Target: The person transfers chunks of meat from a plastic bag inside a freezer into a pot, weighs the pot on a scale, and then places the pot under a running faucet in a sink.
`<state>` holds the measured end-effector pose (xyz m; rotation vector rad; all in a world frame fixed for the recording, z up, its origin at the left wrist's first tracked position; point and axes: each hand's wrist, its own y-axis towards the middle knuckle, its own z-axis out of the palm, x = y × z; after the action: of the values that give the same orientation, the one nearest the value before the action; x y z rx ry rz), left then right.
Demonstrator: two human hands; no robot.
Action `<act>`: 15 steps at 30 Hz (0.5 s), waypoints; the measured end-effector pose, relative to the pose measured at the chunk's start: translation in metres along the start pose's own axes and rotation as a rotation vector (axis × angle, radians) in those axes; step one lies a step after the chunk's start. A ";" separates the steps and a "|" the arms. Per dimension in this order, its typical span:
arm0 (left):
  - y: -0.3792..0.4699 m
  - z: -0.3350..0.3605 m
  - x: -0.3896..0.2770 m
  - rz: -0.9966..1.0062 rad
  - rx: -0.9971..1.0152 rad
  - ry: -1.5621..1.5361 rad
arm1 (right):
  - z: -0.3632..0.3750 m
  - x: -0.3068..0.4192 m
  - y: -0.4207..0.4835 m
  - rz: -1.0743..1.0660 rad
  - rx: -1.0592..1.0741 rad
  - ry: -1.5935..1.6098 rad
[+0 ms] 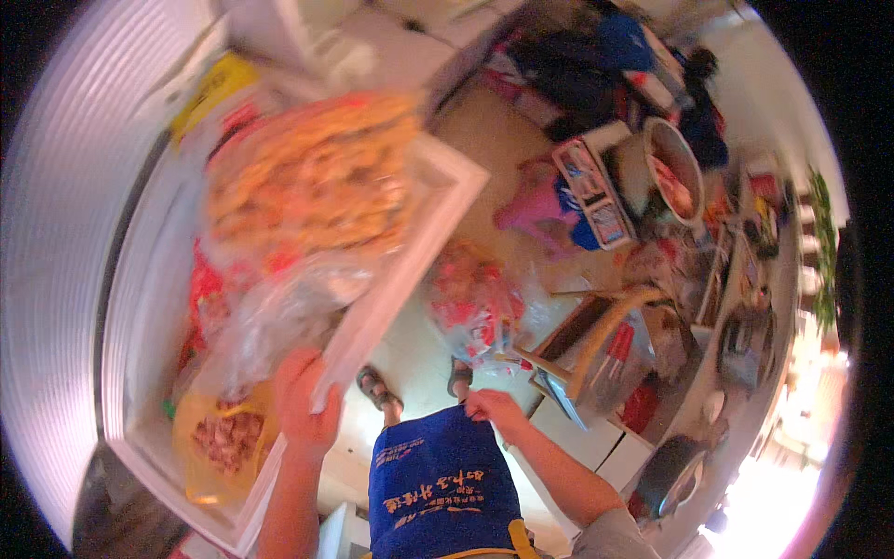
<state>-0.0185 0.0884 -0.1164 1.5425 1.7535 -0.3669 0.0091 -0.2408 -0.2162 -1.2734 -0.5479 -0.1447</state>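
My left hand [307, 398] is closed on the pale rim of a chest freezer or similar deep white container [398, 293], beside a clear plastic bag [279, 335]. A blurred large pack of orange-brown food [314, 175] lies at the top of the container. Lower down in it is a yellow bag [192, 447] with chunks of reddish meat [230, 437]. My right hand [492, 412] pinches the hem of the blue apron [440, 482], which bears writing and which I wear. Blur hides the finer details.
On the floor ahead lie plastic bags with red contents [478, 300]. A pink stool [531, 209] and a divided tray [594, 192] stand beyond. To the right are a wooden chair [607, 335], a large metal pot [674, 171] and a cluttered counter [740, 279].
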 end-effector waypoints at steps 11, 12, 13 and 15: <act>0.214 0.201 -0.044 0.275 0.429 0.600 | -0.260 0.135 0.014 -0.656 -0.548 0.668; 0.213 0.200 -0.040 0.257 0.445 0.627 | -0.272 0.150 0.023 -0.700 -0.506 0.719; 0.214 0.201 -0.039 0.246 0.453 0.648 | -0.284 0.168 0.029 -0.756 -0.469 0.767; 0.212 0.202 -0.035 0.261 0.421 0.645 | -0.296 0.198 0.045 -0.708 -0.408 0.843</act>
<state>0.2498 -0.0201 -0.1727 2.3605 1.9862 -0.1080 0.2900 -0.4651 -0.2180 -1.2154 -0.2043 -1.3732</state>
